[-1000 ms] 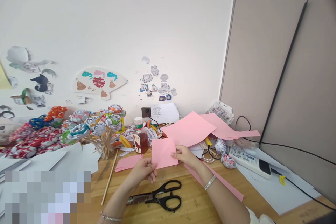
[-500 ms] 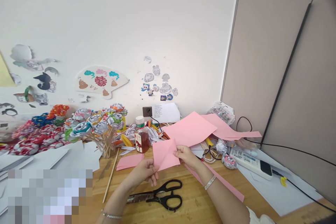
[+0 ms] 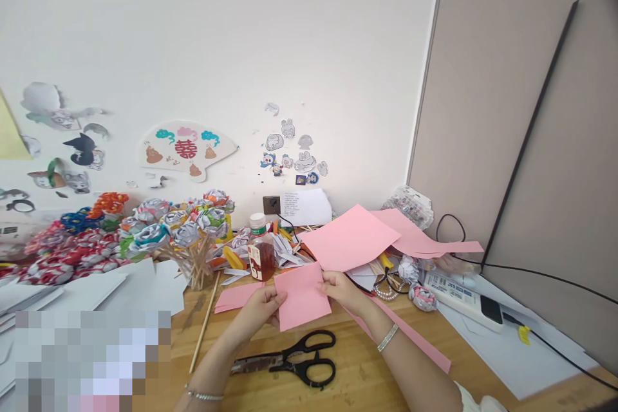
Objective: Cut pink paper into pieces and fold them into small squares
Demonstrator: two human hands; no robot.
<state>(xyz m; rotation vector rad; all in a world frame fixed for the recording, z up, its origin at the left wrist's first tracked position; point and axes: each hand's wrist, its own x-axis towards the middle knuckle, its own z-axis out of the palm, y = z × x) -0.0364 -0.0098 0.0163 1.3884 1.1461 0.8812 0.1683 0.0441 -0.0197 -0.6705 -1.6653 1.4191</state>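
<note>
A flat, roughly square sheet of pink paper point(image 3: 303, 299) is held up just above the table between both hands. My left hand point(image 3: 263, 309) pinches its left edge, thumb on the front face. At the upper right edge, my right hand point(image 3: 340, 288) grips the sheet between thumb and fingers. Black-handled scissors point(image 3: 309, 360) lie on the wood below the sheet, their blades pointing left and partly behind my left forearm. Smaller pink pieces point(image 3: 236, 298) rest left of the sheet, and a pink strip point(image 3: 425, 347) lies partly under my right forearm.
Larger pink sheets point(image 3: 352, 238) lie behind the hands on a heap of scraps. A jar of amber liquid point(image 3: 261, 257) stands at the back. Paper flowers on sticks point(image 3: 193, 251) and white papers point(image 3: 106, 293) crowd the left. A power strip point(image 3: 463, 302) sits right.
The pink sheet has gone from creased and slanted, with a corner lifted, to flat and facing me. My left hand has moved up and left along its edge.
</note>
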